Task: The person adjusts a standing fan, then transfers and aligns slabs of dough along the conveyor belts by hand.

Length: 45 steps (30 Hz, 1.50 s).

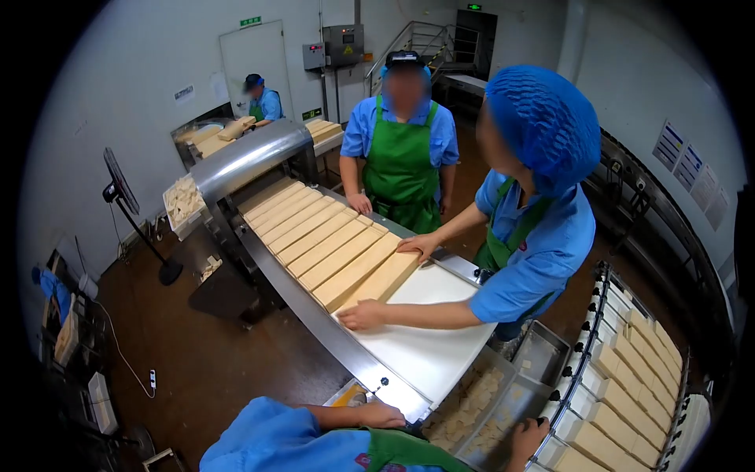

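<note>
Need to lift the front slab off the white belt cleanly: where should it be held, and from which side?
Probably by its two short ends, from the belt's downstream side. The front slab is long and narrow, lying flat across the white belt, with another slab tight behind it. A co-worker's hands already sit at its ends.

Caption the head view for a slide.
Wearer's left hand on conveyor end, right hand at scrap tray; co-worker handles slab.
</note>
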Motion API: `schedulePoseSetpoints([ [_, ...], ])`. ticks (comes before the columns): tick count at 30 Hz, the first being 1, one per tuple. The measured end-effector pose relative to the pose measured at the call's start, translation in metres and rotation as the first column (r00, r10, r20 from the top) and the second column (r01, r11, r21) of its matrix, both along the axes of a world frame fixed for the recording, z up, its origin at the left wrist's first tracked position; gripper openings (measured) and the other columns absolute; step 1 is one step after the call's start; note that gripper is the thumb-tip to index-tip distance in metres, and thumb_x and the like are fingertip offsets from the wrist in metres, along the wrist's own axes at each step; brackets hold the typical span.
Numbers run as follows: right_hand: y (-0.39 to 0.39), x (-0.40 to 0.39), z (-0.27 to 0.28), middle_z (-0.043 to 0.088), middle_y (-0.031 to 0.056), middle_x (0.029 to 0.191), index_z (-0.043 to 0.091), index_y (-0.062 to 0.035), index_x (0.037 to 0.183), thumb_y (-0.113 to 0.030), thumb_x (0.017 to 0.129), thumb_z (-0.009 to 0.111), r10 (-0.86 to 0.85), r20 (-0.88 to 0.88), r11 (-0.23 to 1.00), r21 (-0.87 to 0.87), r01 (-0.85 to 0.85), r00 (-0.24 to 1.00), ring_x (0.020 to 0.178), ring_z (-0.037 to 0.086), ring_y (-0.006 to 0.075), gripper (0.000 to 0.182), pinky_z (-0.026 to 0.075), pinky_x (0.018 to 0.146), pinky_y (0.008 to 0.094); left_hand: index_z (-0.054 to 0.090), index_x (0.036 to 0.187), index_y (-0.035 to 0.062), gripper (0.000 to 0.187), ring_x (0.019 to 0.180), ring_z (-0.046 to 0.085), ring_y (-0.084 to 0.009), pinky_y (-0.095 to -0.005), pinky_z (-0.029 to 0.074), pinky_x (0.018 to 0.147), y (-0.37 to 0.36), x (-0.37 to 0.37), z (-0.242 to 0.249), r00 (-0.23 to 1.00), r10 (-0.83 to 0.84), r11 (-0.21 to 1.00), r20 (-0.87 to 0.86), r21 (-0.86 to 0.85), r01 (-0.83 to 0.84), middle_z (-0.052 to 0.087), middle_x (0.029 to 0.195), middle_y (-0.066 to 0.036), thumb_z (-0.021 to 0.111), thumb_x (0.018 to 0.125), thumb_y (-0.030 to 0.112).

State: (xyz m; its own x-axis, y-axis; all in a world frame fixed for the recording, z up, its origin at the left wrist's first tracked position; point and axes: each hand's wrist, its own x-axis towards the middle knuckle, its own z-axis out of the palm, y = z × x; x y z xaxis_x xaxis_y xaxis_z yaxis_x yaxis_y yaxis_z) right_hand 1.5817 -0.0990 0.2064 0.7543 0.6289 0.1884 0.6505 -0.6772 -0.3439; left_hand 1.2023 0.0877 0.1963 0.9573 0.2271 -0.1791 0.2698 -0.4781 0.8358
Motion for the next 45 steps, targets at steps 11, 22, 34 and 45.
schedulePoseSetpoints([
  [11,-0.001,-0.006,0.004,0.042,0.0289,0.126,0.062,0.0027,0.088,-0.008,0.07,0.063,0.036,0.019,0.998,0.06,-0.037,0.999,0.119,0.038,0.0428,0.021,0.033,0.101,0.045,0.066,0.095,0.0,0.032,0.088,0.064,-0.0286,-0.0383,0.049,0.076,-0.001,0.006,0.038,0.953,-0.254,0.923,0.169,-0.253,0.29,0.066,0.09,-0.018,0.056,0.082,0.027],
  [22,0.001,0.003,-0.005,0.05,0.0284,0.118,0.065,0.0002,0.085,-0.018,0.073,0.061,0.076,0.053,0.994,0.075,-0.079,0.996,0.112,0.045,0.0442,0.023,0.037,0.096,0.0473,0.064,0.097,0.0037,0.026,0.089,0.062,-0.0352,-0.0437,0.051,0.076,0.001,0.027,0.063,0.893,-0.371,0.898,-0.255,0.147,0.415,0.064,0.092,-0.017,0.053,0.085,0.023],
  [34,-0.001,-0.001,-0.02,0.039,0.0337,0.129,0.063,0.0,0.085,-0.006,0.067,0.064,0.015,-0.025,0.997,0.075,-0.014,1.0,0.121,0.038,0.046,0.019,0.031,0.103,0.046,0.05,0.116,0.0019,0.039,0.1,0.053,-0.039,-0.0482,0.044,0.085,0.036,-0.049,0.04,0.926,-0.378,0.906,-0.003,-0.207,0.369,0.053,0.108,-0.025,0.057,0.085,0.025],
  [45,0.073,-0.069,-0.027,0.043,0.0273,0.124,0.056,0.0011,0.109,-0.016,0.073,0.062,-0.254,0.372,0.967,0.089,0.238,0.893,0.117,0.04,0.041,0.041,0.032,0.099,0.0475,0.061,0.113,0.0044,0.037,0.095,0.057,-0.0337,-0.0398,0.047,0.082,0.099,-0.124,0.001,0.866,0.49,0.867,0.098,0.046,-0.495,0.061,0.102,-0.019,0.059,0.086,0.03],
])
